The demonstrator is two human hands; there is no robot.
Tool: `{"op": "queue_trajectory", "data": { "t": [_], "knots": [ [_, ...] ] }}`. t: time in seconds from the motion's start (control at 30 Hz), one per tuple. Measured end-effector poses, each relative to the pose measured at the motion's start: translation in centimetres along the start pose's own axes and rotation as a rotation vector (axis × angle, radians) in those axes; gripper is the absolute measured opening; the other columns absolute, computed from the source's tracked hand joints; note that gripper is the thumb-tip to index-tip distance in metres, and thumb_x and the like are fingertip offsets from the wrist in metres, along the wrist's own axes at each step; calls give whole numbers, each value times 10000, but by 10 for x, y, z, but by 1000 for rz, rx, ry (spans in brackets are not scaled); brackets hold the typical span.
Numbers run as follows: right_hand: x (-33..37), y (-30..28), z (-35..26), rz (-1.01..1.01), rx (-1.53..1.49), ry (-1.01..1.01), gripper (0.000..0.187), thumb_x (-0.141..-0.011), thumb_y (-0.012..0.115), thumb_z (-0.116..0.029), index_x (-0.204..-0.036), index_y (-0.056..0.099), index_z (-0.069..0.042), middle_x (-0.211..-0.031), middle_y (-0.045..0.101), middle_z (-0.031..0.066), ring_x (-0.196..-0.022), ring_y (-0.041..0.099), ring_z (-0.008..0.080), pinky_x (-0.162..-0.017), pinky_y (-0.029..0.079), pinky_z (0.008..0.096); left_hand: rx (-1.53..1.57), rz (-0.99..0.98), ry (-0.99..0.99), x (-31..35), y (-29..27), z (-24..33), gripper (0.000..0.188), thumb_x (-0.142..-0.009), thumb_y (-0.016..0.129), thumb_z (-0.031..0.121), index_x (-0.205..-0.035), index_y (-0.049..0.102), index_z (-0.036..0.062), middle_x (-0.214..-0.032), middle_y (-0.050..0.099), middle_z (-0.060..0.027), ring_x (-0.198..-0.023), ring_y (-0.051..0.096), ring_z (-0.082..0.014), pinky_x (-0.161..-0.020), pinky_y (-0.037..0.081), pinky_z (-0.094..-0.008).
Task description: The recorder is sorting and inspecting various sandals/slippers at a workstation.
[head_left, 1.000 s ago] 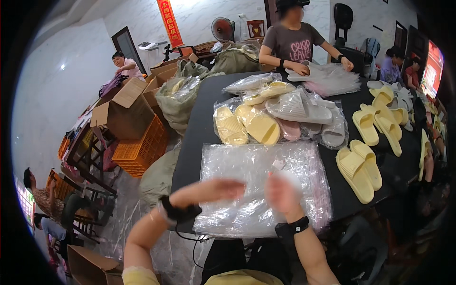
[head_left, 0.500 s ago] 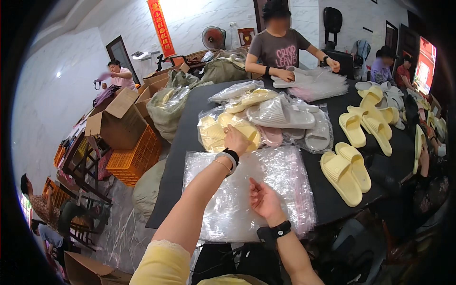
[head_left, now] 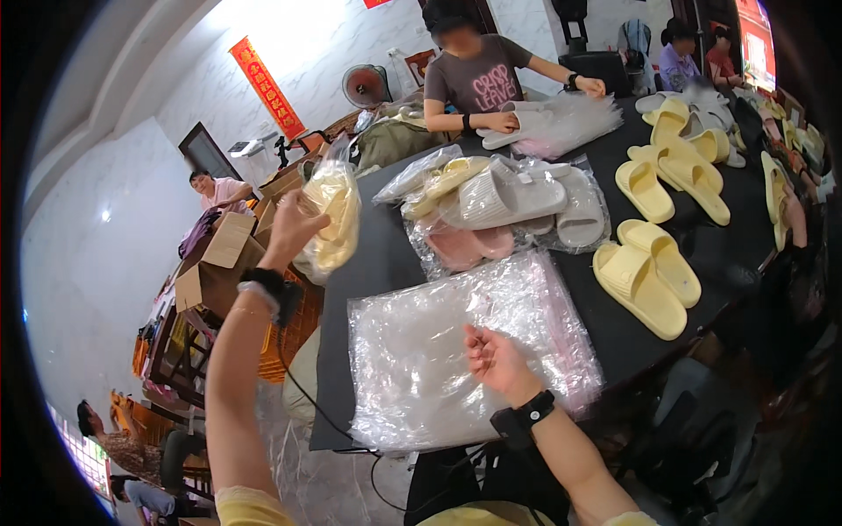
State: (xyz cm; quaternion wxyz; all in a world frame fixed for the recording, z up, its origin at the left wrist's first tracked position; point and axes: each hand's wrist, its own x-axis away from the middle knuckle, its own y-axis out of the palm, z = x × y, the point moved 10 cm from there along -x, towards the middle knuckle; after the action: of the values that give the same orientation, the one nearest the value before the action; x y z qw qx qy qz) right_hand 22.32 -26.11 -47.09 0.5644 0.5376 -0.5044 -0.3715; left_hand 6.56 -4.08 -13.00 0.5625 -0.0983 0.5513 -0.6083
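My left hand (head_left: 296, 230) grips a clear bag with a pair of yellow slippers (head_left: 335, 215) inside, held up past the table's left edge. Loosely curled and holding nothing visible, my right hand (head_left: 502, 364) hovers over or rests on a stack of clear plastic bags (head_left: 412, 359) in front of me; contact is hard to tell. Beyond the stack lies a pile of bagged slippers, among them a grey pair (head_left: 500, 197) and a pink pair (head_left: 460, 244). An unbagged yellow pair (head_left: 645, 280) sits on the right.
The black-topped table (head_left: 338, 368) also bears more loose yellow slippers (head_left: 671, 175). Across it, a person (head_left: 482, 88) handles a grey slipper and clear bags. Cardboard boxes (head_left: 219, 267) and an orange crate (head_left: 294, 329) stand at the left. A black cable (head_left: 307, 377) hangs from my left wrist.
My left hand has lifted the bagged yellow slippers off the pile and carried them left. My right hand stays over the bag stack. The view has shifted and tilted.
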Motion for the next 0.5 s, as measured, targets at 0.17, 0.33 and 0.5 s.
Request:
{"op": "queue_trajectory", "data": {
  "t": [0.17, 0.33, 0.5],
  "knots": [
    [6, 3, -9, 25, 24, -30, 315, -945, 441, -295, -1087, 573, -47, -857, 593, 44, -630, 511, 119, -537, 410, 235, -27, -22, 400, 72, -56, 95, 751, -552, 734, 112, -1233, 442, -14, -1217, 477, -148, -870, 555, -215, -719, 475, -288],
    [5, 12, -9, -33, -54, -48, 601, -948, 218, -521, -1211, 466, -40, -1189, 561, 156, -1013, 576, 254, -867, 466, 428, -69, -269, 628, 158, -24, 112, 810, -532, 701, 58, -1295, 431, 94, -1292, 445, -129, -896, 560, -267, -753, 481, -311],
    [16, 0, -19, 146, 36, -203, 548, -949, 325, -447, -1288, 422, -27, -1219, 528, 166, -1080, 541, 336, -929, 444, 478, -455, -567, 744, 235, 65, 67, 532, -738, 541, 54, -1263, 469, 3, -1336, 445, -134, -1146, 491, -317, -891, 444, -397]
  ]
}}
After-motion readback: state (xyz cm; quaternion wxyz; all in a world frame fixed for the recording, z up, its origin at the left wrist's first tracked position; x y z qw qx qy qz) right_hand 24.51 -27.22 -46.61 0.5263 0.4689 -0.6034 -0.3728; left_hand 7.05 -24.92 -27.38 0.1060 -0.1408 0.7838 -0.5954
